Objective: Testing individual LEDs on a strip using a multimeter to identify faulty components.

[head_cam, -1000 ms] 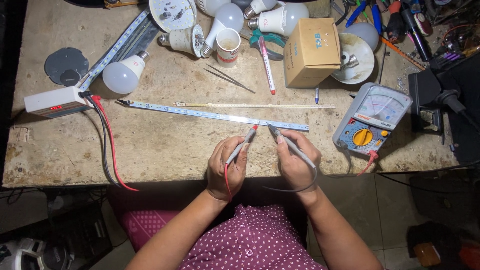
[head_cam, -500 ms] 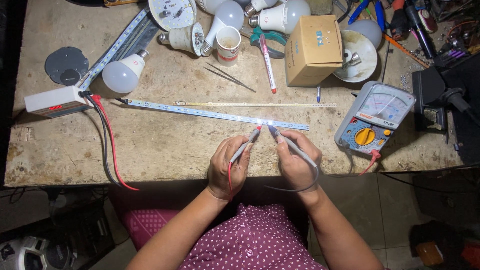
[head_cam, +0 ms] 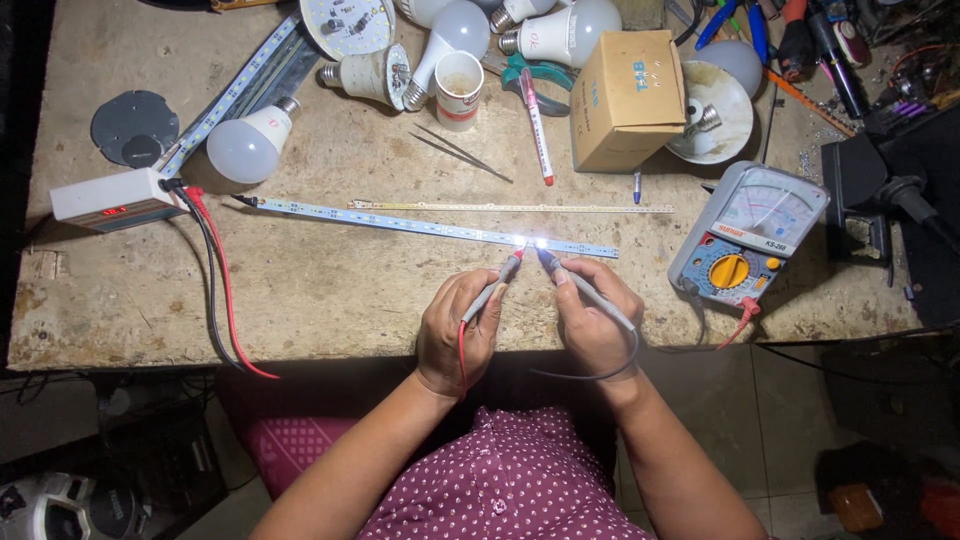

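Note:
A long thin LED strip (head_cam: pixel 400 222) lies across the worn workbench (head_cam: pixel 330 290). One LED glows bright white (head_cam: pixel 541 243) near its right end. My left hand (head_cam: pixel 458 330) grips a red-tipped test probe (head_cam: pixel 502 277) with its tip on the strip just left of the glow. My right hand (head_cam: pixel 592 318) grips a black test probe (head_cam: pixel 572 281) whose tip touches the strip right at the glow. Both probe leads run back toward me. A second, paler strip (head_cam: pixel 510 208) lies just behind the first.
An analog multimeter (head_cam: pixel 748 243) sits right of my hands. A white power box (head_cam: pixel 112 198) with red and black leads (head_cam: pixel 222 290) is at the left. Bulbs (head_cam: pixel 250 145), a cardboard box (head_cam: pixel 625 98), a cup (head_cam: pixel 459 90), tweezers (head_cam: pixel 462 155) and a pen (head_cam: pixel 537 128) crowd the back.
An LED on the strip between the two probe tips has lit up bright white. Both hands and probes stay in nearly the same place.

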